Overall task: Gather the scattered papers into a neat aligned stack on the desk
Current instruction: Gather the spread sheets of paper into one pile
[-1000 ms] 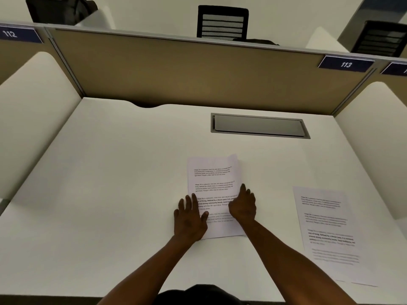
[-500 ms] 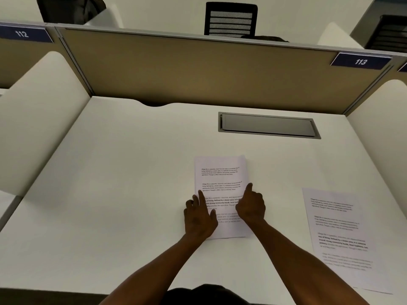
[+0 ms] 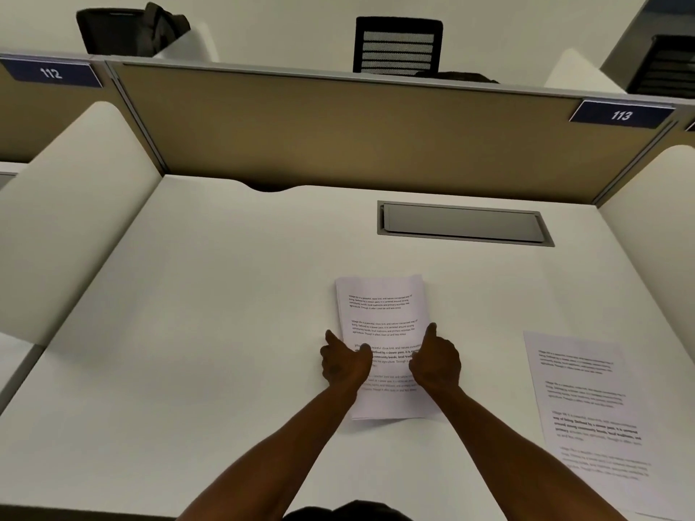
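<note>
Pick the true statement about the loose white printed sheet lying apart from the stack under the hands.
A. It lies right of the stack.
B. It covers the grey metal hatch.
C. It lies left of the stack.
A: the loose white printed sheet lies flat near the desk's right edge, apart from the white paper stack that both hands are on.

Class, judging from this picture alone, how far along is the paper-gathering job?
Done: a stack sits mid-desk. In hand: the left hand and right hand press its side edges, squaring it. Left: the loose sheet at the right, apart from the stack, must still join it.
</note>
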The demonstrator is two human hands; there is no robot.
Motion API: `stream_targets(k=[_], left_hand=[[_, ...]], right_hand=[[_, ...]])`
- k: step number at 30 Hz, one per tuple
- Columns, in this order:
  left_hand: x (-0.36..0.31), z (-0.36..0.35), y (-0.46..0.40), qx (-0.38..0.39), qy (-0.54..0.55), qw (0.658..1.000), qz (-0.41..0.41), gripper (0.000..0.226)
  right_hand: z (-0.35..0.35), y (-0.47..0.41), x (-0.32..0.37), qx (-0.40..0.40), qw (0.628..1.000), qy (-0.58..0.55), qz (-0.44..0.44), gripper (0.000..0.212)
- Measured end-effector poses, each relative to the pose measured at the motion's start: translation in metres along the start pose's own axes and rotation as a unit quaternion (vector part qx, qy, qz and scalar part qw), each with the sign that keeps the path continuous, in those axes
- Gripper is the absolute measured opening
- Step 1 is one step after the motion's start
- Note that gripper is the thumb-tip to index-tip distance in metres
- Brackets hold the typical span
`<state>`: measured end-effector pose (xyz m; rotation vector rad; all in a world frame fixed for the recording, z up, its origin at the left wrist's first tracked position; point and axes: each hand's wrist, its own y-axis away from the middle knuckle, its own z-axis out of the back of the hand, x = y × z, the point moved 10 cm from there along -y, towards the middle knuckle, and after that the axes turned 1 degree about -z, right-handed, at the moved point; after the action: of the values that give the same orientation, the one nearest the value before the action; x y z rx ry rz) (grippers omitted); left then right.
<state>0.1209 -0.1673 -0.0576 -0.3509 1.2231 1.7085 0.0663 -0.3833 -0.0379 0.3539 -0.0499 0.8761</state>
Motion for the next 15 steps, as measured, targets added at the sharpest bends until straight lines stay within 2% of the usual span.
stream_targets(k=[5,9,11,13,15], left_hand=[[-0.004,-0.004,-0.008,0.023,0.041,0.999,0.007,0.067],[-0.007,-0.001,-0.01,0.048,0.141,0.989,-0.012,0.049],[-0.011,-0.002,-0.006,0.056,0.112,0.991,-0.046,0.048],[-0.022,-0.002,0.001,0.043,0.026,0.992,-0.115,0.056],[-0.036,-0.004,0.013,0.026,-0.05,0.98,-0.192,0.066]], right_hand=[[0.002,0.0,-0.007,0.008,0.999,-0.037,-0.005,0.079],[0.002,0.002,-0.014,0.015,0.995,-0.102,-0.015,0.068],[0.001,0.004,-0.013,0.012,0.994,-0.108,-0.014,0.062],[0.001,0.006,-0.012,0.008,0.993,-0.115,-0.015,0.057],[-0.001,0.007,-0.011,0.007,0.992,-0.122,-0.016,0.06]])
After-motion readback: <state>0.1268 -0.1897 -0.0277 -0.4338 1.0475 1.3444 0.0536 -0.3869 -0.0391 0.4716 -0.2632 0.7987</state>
